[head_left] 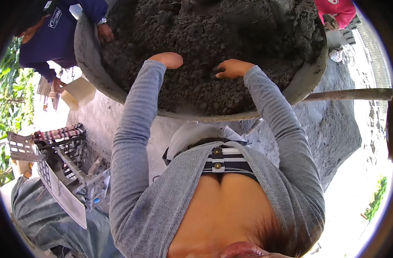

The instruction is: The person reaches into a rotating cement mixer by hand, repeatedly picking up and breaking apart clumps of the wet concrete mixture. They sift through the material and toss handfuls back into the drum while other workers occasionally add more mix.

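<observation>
Over rough grey ground (102, 112), a wide, round, grey basin (310, 78) holds dark, crumbly, damp-looking mix (192, 92), where the left hand (167, 60), fingertips hidden, and loosely bent right hand (235, 69), their hold unclear, would best crumble lumps evenly

Washed-out daylight glare at right, dim upper centre, fisheye-bowed edges, black corners.

White-bordered label (55, 17) on co-worker's navy top (61, 43), upper L: caps, ends approx. "OMA"; 1st letters unclear. White mark (333, 1) on pink top (343, 13), upper R: partly cut off, illegible. No other txt legible.
</observation>
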Demonstrator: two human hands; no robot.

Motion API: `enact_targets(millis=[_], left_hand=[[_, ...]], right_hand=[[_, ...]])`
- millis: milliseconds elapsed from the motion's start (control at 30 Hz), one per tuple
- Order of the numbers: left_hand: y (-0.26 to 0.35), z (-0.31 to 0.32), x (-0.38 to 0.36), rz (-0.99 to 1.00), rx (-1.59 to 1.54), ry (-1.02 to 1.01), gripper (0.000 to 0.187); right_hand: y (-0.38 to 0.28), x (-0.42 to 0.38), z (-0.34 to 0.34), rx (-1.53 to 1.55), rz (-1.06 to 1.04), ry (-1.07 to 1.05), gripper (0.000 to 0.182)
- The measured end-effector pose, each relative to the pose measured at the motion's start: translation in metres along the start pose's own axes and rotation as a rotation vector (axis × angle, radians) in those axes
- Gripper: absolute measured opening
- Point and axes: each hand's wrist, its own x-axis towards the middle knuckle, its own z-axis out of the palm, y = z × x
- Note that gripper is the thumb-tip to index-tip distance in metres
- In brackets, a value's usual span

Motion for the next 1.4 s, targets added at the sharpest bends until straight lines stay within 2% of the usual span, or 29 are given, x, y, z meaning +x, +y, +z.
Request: enact_targets(millis=[100, 600, 1000, 1200, 1400], left_hand=[[0.012, -0.002, -0.003, 0.035, -0.034, -0.018, 0.048], [0.015, 0.003, 0.001, 0.031, -0.040, -0.016, 0.048], [0.011, 0.004, -0.001, 0.036, -0.046, 0.020, 0.047], [0.012, 0.006, 0.005, 0.120, -0.024, 0.050, 0.048], [0.014, 0.004, -0.001, 0.086, -0.064, 0.044, 0.048]], right_hand=[[-0.010, -0.007, 0.000, -0.020, 0.032, -0.073, 0.057], [-0.008, 0.000, 0.001, 0.068, -0.042, 0.031, 0.061], [-0.003, 0.001, 0.003, 0.033, -0.029, 0.025, 0.062], [-0.002, 0.001, 0.004, 0.036, -0.040, 0.027, 0.064], [-0.002, 0.001, 0.006, 0.033, -0.030, 0.001, 0.064]])
